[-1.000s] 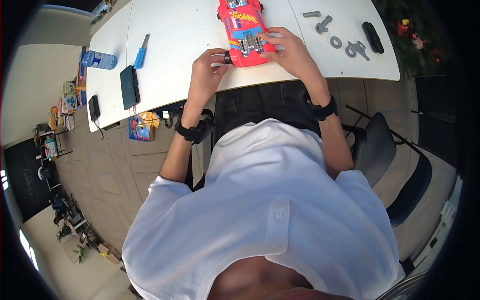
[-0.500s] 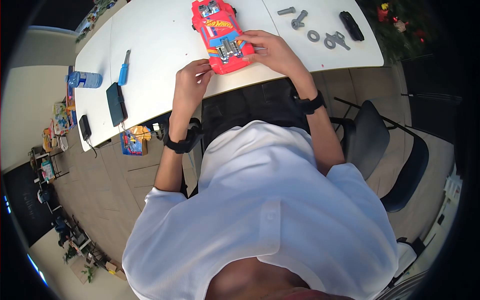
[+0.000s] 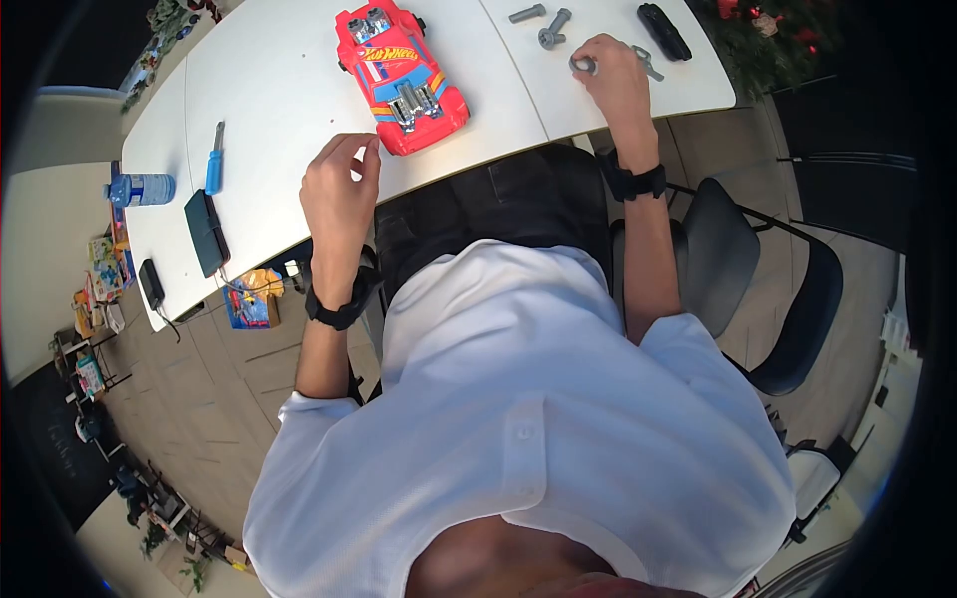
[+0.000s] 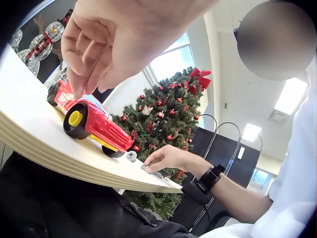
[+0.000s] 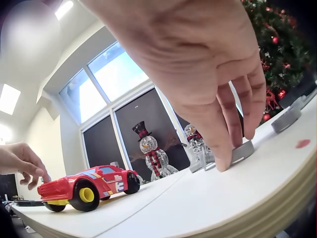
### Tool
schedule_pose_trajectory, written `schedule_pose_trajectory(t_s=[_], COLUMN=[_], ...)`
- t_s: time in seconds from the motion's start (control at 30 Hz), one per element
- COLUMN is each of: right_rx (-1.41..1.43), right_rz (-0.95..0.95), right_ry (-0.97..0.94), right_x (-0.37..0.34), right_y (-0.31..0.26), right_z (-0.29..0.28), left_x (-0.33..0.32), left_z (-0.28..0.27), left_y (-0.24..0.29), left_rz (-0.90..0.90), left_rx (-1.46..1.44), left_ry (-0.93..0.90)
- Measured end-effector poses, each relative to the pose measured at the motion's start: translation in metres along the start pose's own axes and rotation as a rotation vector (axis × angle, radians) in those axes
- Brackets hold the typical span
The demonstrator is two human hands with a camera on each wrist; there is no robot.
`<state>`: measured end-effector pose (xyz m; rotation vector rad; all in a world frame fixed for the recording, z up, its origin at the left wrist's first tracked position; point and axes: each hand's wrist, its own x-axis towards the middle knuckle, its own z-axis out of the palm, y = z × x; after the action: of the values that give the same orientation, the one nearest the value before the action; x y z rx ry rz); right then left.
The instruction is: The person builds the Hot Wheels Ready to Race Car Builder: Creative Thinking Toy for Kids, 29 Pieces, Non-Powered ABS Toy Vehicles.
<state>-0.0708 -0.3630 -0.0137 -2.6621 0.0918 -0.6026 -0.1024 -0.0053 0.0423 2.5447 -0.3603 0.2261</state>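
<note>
A red toy car [image 3: 404, 75] with yellow hubs and black wheels stands on the white table [image 3: 269, 60]. My left hand [image 3: 339, 189] is beside its rear corner, fingers loosely bent and holding nothing. To the right, my right hand [image 3: 616, 85] pinches a grey washer [image 5: 243, 151] at the tabletop between thumb and fingers. A grey toy wrench-like piece [image 3: 648, 64] lies partly hidden behind that hand. Close by are a grey bolt [image 3: 526, 13] and another bolt with a nut on it [image 3: 554, 30].
A black case [image 3: 664, 32] lies near the table's right end. On the left are a blue-handled screwdriver [image 3: 214, 164], a dark phone-like device [image 3: 206, 233], a water bottle [image 3: 142, 189] and a small black device [image 3: 152, 284] with a cable. A chair [image 3: 713, 249] stands at the right.
My right hand has left the car and moved right to the washer. The left hand has drawn slightly back from the car's rear corner. The head view has shifted.
</note>
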Motion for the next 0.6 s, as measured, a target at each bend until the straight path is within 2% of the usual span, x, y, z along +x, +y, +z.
schedule_pose_trajectory(t_s=[0.07,0.13,0.17,0.23,0.27,0.3,0.37,0.4,0.53,0.6], right_rx=[-0.022,0.165,0.17,0.528,0.558,0.559,0.875,0.907,0.88,0.903], right_rz=[0.01,-0.021,-0.022,-0.005,0.006,0.006,0.091,0.111,0.118,0.174], right_ry=[-0.024,-0.167,-0.168,-0.329,-0.413,-0.412,-0.506,-0.537,-0.483,-0.458], right_x=[-0.003,-0.004,-0.004,-0.01,-0.009,-0.009,-0.01,-0.012,-0.016,-0.017], right_y=[-0.007,-0.014,-0.021,-0.043,-0.054,-0.058,-0.071,-0.075,-0.085,-0.084], right_z=[0.003,0.01,0.013,0.021,0.021,0.027,0.037,0.04,0.049,0.053], left_x=[-0.001,0.001,0.002,0.001,-0.001,-0.001,-0.001,-0.001,0.0,0.001], left_z=[0.0,0.004,0.007,0.014,0.016,0.019,0.027,0.029,0.028,0.027], left_y=[0.0,-0.003,-0.003,-0.006,-0.009,-0.011,-0.015,-0.018,-0.018,-0.019], left_rz=[-0.04,0.03,0.028,0.118,0.097,0.098,0.152,0.182,0.119,0.148], left_rx=[0.016,-0.076,-0.071,-0.096,-0.112,-0.111,-0.154,-0.112,-0.186,-0.221], left_ry=[0.014,0.078,0.079,0.055,-0.014,-0.014,-0.062,-0.076,-0.109,-0.118])
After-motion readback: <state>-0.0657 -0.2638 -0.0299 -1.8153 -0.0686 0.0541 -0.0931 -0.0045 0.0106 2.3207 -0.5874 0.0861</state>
